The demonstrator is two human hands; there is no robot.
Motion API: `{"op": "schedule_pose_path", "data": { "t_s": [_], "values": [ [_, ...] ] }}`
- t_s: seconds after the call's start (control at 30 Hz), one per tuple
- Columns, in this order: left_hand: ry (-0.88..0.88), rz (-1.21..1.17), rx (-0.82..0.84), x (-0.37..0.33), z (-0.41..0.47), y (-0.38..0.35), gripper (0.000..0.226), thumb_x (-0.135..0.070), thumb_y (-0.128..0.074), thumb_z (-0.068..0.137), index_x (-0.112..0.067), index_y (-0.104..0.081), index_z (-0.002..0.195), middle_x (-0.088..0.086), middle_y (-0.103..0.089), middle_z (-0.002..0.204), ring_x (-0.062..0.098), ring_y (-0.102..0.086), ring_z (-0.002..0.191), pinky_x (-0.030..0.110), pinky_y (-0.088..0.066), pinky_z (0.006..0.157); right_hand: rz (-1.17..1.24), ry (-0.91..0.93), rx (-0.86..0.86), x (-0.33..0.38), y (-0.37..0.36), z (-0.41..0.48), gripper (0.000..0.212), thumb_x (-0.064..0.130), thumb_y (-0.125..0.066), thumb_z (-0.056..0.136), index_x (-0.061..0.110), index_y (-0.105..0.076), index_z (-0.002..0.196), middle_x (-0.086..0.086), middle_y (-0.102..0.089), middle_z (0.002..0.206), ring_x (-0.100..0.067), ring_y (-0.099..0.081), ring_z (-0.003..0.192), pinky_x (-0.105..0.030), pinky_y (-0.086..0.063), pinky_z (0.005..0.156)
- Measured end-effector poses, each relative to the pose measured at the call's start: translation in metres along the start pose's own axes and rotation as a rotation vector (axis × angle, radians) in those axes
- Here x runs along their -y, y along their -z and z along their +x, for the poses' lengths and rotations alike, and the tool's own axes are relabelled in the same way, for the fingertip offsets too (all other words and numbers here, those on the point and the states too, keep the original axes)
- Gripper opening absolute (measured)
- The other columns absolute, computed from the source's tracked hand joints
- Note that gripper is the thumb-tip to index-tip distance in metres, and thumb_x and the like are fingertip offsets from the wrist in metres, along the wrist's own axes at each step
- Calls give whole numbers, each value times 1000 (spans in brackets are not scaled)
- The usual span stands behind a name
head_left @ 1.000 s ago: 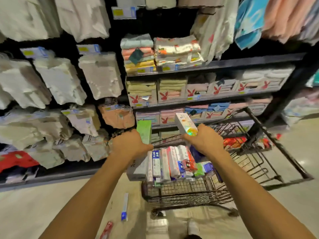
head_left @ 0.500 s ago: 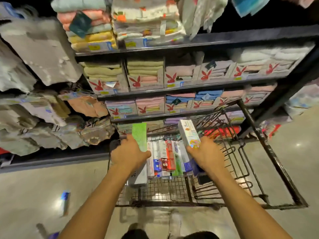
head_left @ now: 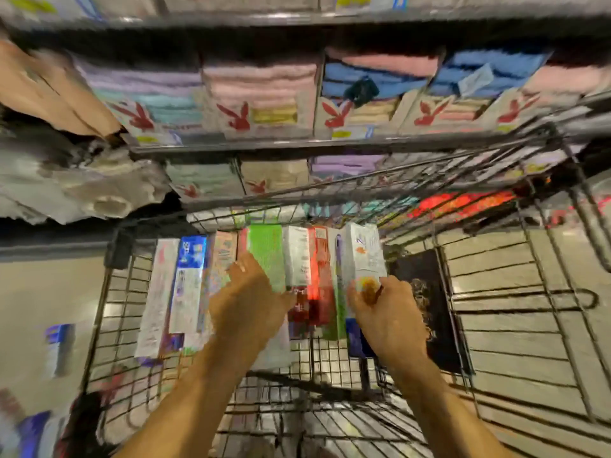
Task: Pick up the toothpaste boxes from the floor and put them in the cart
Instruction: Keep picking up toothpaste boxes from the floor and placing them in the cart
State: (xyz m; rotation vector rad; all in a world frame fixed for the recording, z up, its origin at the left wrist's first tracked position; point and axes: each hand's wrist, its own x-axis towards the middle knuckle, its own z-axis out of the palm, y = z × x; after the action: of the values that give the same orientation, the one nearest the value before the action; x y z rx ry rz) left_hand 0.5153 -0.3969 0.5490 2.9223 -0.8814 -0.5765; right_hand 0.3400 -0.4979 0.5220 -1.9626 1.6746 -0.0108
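Observation:
Both of my hands are down inside the wire cart (head_left: pixel 496 325). My left hand (head_left: pixel 246 302) holds a green toothpaste box (head_left: pixel 266 252), laid among a row of several toothpaste boxes (head_left: pixel 185 285) on the cart floor. My right hand (head_left: pixel 383 312) grips a white box with an orange print (head_left: pixel 363 256) at the right end of that row. Another blue and white toothpaste box (head_left: pixel 59 348) lies on the floor left of the cart. More boxes (head_left: pixel 29 431) show blurred at the lower left corner.
Shelves of folded towels in cartons (head_left: pixel 261 104) stand just beyond the cart. Bagged textiles (head_left: pixel 66 183) hang at the left. A dark packet (head_left: pixel 426 309) lies in the cart to the right of the boxes. Pale floor (head_left: pixel 29 292) surrounds the cart.
My view has tipped down and closer to the cart. Both hands have lowered from above the cart into it, bringing the green box and the white box down to the row.

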Motion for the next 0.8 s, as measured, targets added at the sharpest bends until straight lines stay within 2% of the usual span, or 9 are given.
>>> {"op": "schedule_pose_path", "data": {
  "t_s": [0.07,0.17,0.23,0.33,0.43,0.5,0.6,0.7,0.8],
  "values": [
    [6,9,16,2,13,-25,97,-68,-72,66,-9,-34,132,9,-51,123,32,-63,97,40,-50,75,31,-45,37,-6,-25,9,69,90,-42,76,23,-60,83,3,-60,85,-20,-64,72,-39,-56,67],
    [-27,-67,-12,9,32,-53,97,-63,-75,64,-9,-26,128,15,-49,120,37,-62,94,49,-55,73,53,-91,79,-7,-44,24,49,73,-57,82,24,-56,88,5,-53,97,-25,-64,88,-42,-56,81],
    [-36,-92,-42,9,41,-63,99,-63,-76,67,-11,-22,132,16,-47,121,38,-61,95,51,-55,74,53,-95,70,-8,-52,35,38,63,-61,87,28,-48,92,5,-44,102,-27,-60,97,-41,-52,86],
    [-39,-138,-65,5,47,-70,104,-62,-78,67,-12,-20,136,16,-44,126,38,-60,100,52,-55,77,9,-122,20,-11,-61,50,36,60,-59,89,27,-52,101,2,-49,111,-26,-56,104,-42,-49,86],
    [-61,-168,-64,4,44,-73,101,-66,-79,66,-11,-25,131,15,-43,121,39,-61,95,53,-55,72,-86,-149,-37,-15,-64,59,38,59,-55,89,24,-55,105,0,-56,110,-28,-56,106,-41,-46,77],
    [-88,-171,-62,4,40,-70,96,-68,-75,68,-10,-28,129,14,-43,119,38,-61,94,52,-55,69,-119,-147,-43,-14,-61,59,41,61,-53,89,25,-56,107,0,-57,109,-28,-57,104,-39,-44,73],
    [-118,-141,-70,0,35,-58,88,-63,-71,78,-10,-29,133,13,-45,121,35,-62,97,46,-52,68,-126,-117,-58,-8,-50,52,50,64,-43,91,23,-57,116,0,-55,112,-27,-58,104,-42,-52,76],
    [-138,-117,-77,-8,29,-28,89,-53,-72,84,-7,-24,143,13,-48,124,31,-65,96,41,-54,66,-93,-31,-88,1,-26,39,43,50,-55,95,18,-54,124,-4,-59,118,-28,-59,107,-42,-54,78],
    [-214,73,-139,-16,14,26,75,-53,-65,89,-7,-31,137,12,-51,117,26,-65,88,35,-52,61,-152,78,-27,24,21,23,40,41,-59,97,15,-53,127,-7,-61,122,-28,-59,112,-44,-55,82]
  ]
}}
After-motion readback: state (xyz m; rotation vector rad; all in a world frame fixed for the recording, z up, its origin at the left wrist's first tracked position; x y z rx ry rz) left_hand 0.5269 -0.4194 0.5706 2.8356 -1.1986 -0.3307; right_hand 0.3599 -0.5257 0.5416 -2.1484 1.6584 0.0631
